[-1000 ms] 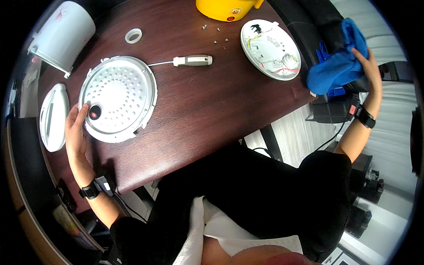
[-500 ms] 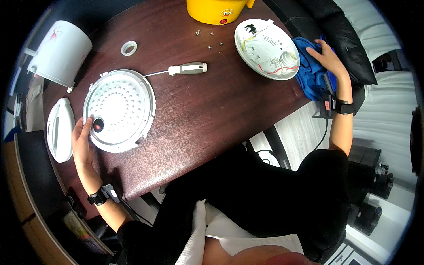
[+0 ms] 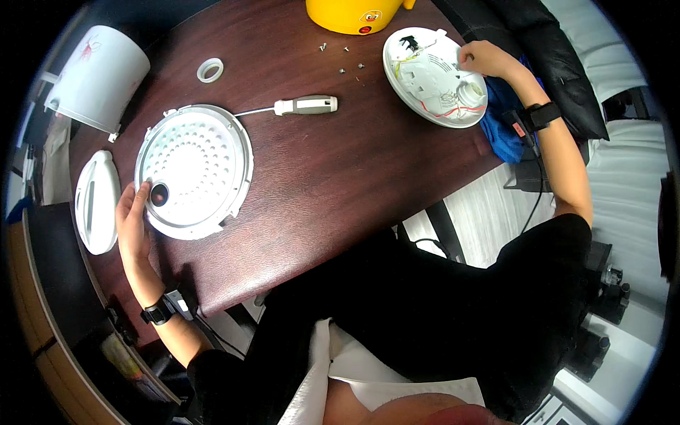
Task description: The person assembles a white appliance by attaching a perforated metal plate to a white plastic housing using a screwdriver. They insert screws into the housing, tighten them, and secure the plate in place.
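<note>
- The desk [image 3: 319, 198] is carrying everything your hands are touching.
- The white bucket [image 3: 99, 78] is occupying the far left corner.
- The disc [image 3: 191, 163], pale and dimpled, is lying toward the left edge. Your left hand [image 3: 133, 212] is touching its rim, thumb on top; you cannot tell whether it is gripping or only resting.
- The base [image 3: 428, 85], white with loose wires [image 3: 450, 111] inside, is sitting by the right edge. Your right hand [image 3: 484, 60] is bending its fingers at the right rim; whether they are grasping it, you cannot tell.
- The yellow bucket [image 3: 354, 15] is standing near the far edge, partly out of view.
- The blue cloth [image 3: 503, 131] is bunching under your right wrist by the right edge, partly hidden.
- The white lid [image 3: 97, 202], oval, is lying along the left edge, beside the disc.
- The screwdriver [image 3: 312, 105] is pointing its tip at the disc's rim.
- The ring [image 3: 201, 72] is lying between the white bucket and the screws.
- Four screws [image 3: 342, 71] are scattering between the screwdriver and the yellow bucket.
</note>
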Motion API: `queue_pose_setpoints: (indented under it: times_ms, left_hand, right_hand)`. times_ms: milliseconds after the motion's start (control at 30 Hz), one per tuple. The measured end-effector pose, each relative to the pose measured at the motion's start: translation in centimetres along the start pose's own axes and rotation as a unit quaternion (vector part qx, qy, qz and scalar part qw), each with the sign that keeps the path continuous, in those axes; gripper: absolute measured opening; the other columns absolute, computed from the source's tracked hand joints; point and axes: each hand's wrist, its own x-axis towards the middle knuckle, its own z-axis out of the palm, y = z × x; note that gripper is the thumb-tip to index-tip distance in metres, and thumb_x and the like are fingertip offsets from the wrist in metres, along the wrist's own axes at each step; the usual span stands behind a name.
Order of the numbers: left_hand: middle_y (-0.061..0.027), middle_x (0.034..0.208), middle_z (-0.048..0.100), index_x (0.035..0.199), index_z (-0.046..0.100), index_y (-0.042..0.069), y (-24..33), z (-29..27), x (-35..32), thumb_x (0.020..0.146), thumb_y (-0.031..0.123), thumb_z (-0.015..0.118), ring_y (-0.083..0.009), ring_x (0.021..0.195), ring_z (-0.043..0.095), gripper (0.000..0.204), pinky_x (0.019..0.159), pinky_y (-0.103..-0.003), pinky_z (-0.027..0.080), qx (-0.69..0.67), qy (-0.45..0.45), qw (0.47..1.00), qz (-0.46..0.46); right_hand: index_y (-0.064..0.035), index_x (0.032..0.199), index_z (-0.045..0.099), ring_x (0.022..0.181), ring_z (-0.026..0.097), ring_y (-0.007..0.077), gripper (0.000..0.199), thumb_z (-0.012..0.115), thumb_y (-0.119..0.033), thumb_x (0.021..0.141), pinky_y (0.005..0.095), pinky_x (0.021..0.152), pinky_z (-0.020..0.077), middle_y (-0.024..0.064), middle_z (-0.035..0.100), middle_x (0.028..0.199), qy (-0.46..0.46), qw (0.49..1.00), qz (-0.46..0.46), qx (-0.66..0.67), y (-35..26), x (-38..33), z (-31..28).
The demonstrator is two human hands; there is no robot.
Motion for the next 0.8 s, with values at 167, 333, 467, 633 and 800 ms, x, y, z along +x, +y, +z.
queue_pose_setpoints:
  times_ms: [167, 333, 467, 633, 800]
  left_hand:
    - [-0.0058, 0.093, 0.062, 0.106, 0.056, -0.004, 0.2, 0.4, -0.5, 0.090, 0.017, 0.057, -0.0087, 0.083, 0.057, 0.027, 0.075, -0.021, 0.043, 0.001, 0.021, 1.000, 0.003]
    - [-0.0064, 0.093, 0.062, 0.108, 0.055, -0.005, 0.3, 0.3, -0.6, 0.090, 0.017, 0.057, -0.0094, 0.084, 0.057, 0.028, 0.076, -0.021, 0.043, 0.006, 0.012, 1.000, 0.008]
    - [-0.0063, 0.093, 0.062, 0.108, 0.055, -0.005, 0.9, 0.7, -0.7, 0.090, 0.017, 0.056, -0.0098, 0.084, 0.057, 0.028, 0.077, -0.021, 0.043, 0.001, 0.001, 1.000, -0.002]
    - [-0.0061, 0.093, 0.062, 0.107, 0.056, -0.005, 0.8, 0.6, -0.7, 0.090, 0.017, 0.057, -0.0094, 0.082, 0.057, 0.028, 0.076, -0.021, 0.043, 0.003, 0.004, 1.000, 0.002]
    - [-0.0060, 0.093, 0.062, 0.107, 0.056, -0.004, 0.2, -0.1, -0.6, 0.090, 0.018, 0.057, -0.0091, 0.083, 0.057, 0.028, 0.076, -0.021, 0.043, 0.002, -0.018, 1.000, 0.016]
  right_hand:
    - [-0.0090, 0.076, 0.065, 0.070, 0.064, 0.0256, 0.013, 0.068, -0.018, 0.067, 0.0353, 0.063, 0.0502, 0.0107, 0.065, 0.072, 0.062, 0.984, -0.097, -0.137, 0.6, 1.1, 0.9]
    - [-0.0095, 0.073, 0.064, 0.071, 0.064, 0.0278, 0.011, 0.068, -0.018, 0.066, 0.0379, 0.063, 0.0500, 0.0098, 0.064, 0.072, 0.067, 0.974, -0.089, -0.199, -0.8, 0.9, 0.8]
    - [-0.0094, 0.071, 0.063, 0.072, 0.063, 0.0285, 0.010, 0.067, -0.017, 0.066, 0.0388, 0.063, 0.0497, 0.0102, 0.064, 0.072, 0.071, 0.972, -0.098, -0.203, -0.8, 0.9, 1.3]
    - [-0.0090, 0.070, 0.063, 0.073, 0.063, 0.0289, 0.007, 0.066, -0.015, 0.067, 0.0387, 0.064, 0.0492, 0.0103, 0.064, 0.072, 0.087, 0.966, -0.124, -0.209, -0.7, 0.8, 1.3]
    - [-0.0067, 0.073, 0.063, 0.073, 0.061, 0.0288, 0.008, 0.064, -0.015, 0.071, 0.0369, 0.064, 0.0471, 0.0119, 0.063, 0.074, 0.065, 0.977, -0.085, -0.182, 0.1, 0.3, 0.7]
